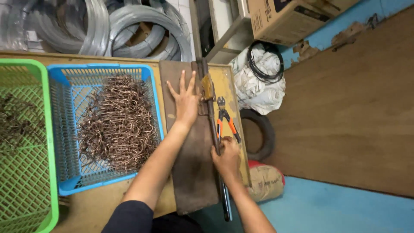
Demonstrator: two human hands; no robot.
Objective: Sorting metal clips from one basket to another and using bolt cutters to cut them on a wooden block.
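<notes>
In the middle of the frame the left hand (186, 100) lies flat, fingers spread, on the brown plate (192, 151), while the right hand (226, 159) is clamped round the long lever (212, 125). Steady downward pressure on the plate seems key as the lever swings. At left, a blue basket (58, 129) holds bent copper hooks (118, 125); the green basket (49, 142) holds a few.

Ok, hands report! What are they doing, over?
Left hand flat on brown metal plate. Right hand gripping long dark lever bar. Orange-handled cutters lying beside.
</notes>
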